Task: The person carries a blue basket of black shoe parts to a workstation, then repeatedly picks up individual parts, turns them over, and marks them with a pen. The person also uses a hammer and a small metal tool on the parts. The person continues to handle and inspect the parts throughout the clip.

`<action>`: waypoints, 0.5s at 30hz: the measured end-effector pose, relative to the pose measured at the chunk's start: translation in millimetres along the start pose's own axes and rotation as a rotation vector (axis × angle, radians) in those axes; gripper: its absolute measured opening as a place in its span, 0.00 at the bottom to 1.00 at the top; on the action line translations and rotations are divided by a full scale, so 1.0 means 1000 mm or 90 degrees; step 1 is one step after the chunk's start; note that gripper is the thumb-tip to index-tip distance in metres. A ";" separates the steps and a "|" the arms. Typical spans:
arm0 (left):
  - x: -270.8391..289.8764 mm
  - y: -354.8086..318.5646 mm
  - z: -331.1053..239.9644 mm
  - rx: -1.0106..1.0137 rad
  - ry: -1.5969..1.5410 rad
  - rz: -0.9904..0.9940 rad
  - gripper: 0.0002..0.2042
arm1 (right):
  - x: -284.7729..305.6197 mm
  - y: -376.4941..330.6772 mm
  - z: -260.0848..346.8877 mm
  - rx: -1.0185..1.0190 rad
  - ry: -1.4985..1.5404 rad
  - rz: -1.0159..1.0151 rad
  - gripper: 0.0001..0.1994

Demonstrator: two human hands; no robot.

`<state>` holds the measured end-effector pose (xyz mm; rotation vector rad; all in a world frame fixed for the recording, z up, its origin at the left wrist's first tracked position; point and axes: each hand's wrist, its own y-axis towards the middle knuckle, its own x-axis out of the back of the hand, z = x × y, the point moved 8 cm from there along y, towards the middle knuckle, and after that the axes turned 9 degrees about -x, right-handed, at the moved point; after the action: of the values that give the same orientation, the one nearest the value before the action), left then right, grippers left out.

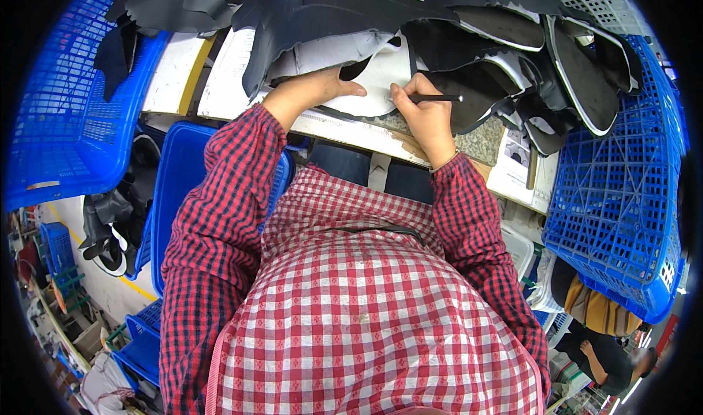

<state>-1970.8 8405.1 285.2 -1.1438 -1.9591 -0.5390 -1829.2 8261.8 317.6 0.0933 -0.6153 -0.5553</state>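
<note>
My right hand is closed around a dark pen in a writing grip, its lower end at the edge of a white lining piece. The pen's tip is hidden by my fingers. My left hand grips the near edge of a black shoe upper with a pale lining, beside the white piece. Its thumb points right over the white surface, while the other fingers are mostly hidden under the material. More black shoe uppers with white edges lie piled to the right and behind.
A white worktable carries the pile, with a printed sheet at its right. Blue plastic crates stand at the left and right. A blue bin sits near my left arm. Another person is at lower right.
</note>
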 end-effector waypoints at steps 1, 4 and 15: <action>-0.002 0.000 0.000 0.002 -0.012 0.016 0.48 | -0.001 0.000 0.001 0.007 -0.002 -0.002 0.13; -0.005 -0.002 0.001 0.005 -0.029 -0.005 0.45 | -0.002 -0.001 -0.001 0.008 0.010 0.006 0.13; 0.173 -0.115 0.038 -0.131 -0.580 -0.896 0.14 | 0.022 -0.013 -0.008 0.023 0.195 0.003 0.15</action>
<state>-2134.9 8465.4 404.1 0.2205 -3.4387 -1.0141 -1815.9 8238.4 318.8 0.2060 -0.3272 -0.5125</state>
